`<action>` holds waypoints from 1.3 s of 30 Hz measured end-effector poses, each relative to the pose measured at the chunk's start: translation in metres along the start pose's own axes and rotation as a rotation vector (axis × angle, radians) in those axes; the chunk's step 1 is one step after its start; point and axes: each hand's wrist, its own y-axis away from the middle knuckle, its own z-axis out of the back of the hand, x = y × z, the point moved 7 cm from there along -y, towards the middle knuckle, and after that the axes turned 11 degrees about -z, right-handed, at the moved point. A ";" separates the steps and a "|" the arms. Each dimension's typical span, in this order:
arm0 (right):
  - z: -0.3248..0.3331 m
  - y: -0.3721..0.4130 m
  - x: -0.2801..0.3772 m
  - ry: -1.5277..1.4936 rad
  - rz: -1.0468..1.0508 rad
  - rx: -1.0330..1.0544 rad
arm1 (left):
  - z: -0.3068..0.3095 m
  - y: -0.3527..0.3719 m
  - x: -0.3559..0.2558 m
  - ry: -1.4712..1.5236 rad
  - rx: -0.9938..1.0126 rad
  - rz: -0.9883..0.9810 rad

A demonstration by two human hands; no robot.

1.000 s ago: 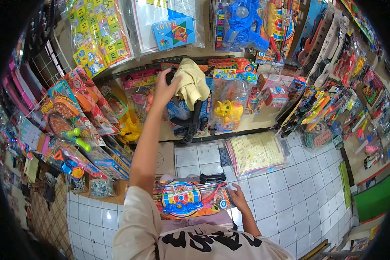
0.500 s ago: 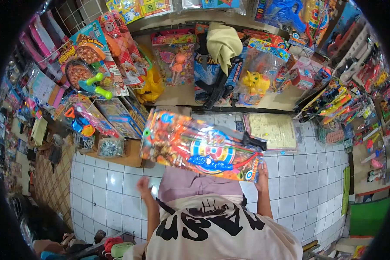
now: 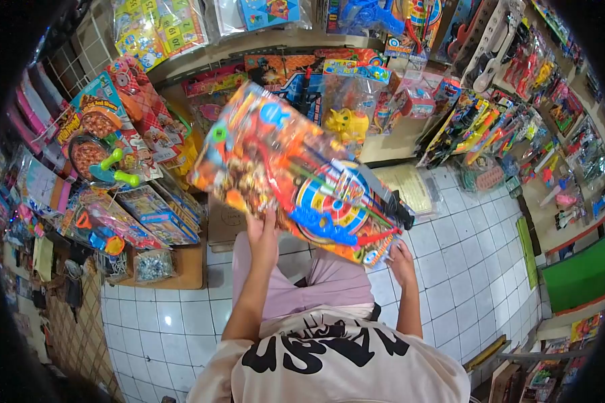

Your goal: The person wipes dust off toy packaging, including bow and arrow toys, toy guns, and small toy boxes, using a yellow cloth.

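Note:
A toy bow-and-arrow set [image 3: 326,205] in a large printed, plastic-wrapped card hangs tilted before me, its right end lower. On it show a round target, a blue and red bow and a dark toy piece at the right. My left hand [image 3: 263,235] is closed on the lower edge near the left, thumb over the front. My right hand [image 3: 402,263] is closed on the lower right corner. The fingers behind the card are hidden.
A shelf [image 3: 390,149] with bagged toys, including a yellow elephant [image 3: 346,124], stands ahead. Pizza toy packs [image 3: 97,131] hang at the left above a wooden box [image 3: 188,269]. Toy packs [image 3: 477,131] line the right. White tiles [image 3: 444,269] cover the floor.
My left hand has risen from beside my leg and taken hold of the set's lower edge. The set has tilted, left end up. The pale cloth on the shelf no longer shows.

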 end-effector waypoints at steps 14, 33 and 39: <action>-0.061 0.006 0.273 0.463 0.911 -0.282 | -0.221 -0.112 0.060 -0.168 0.840 -0.090; 0.090 -0.001 0.283 0.077 0.891 -0.620 | -0.460 -0.297 0.222 -1.096 0.488 -0.768; 0.093 0.023 0.241 -0.003 0.772 -0.563 | -0.456 -0.348 0.232 -0.995 0.227 -0.453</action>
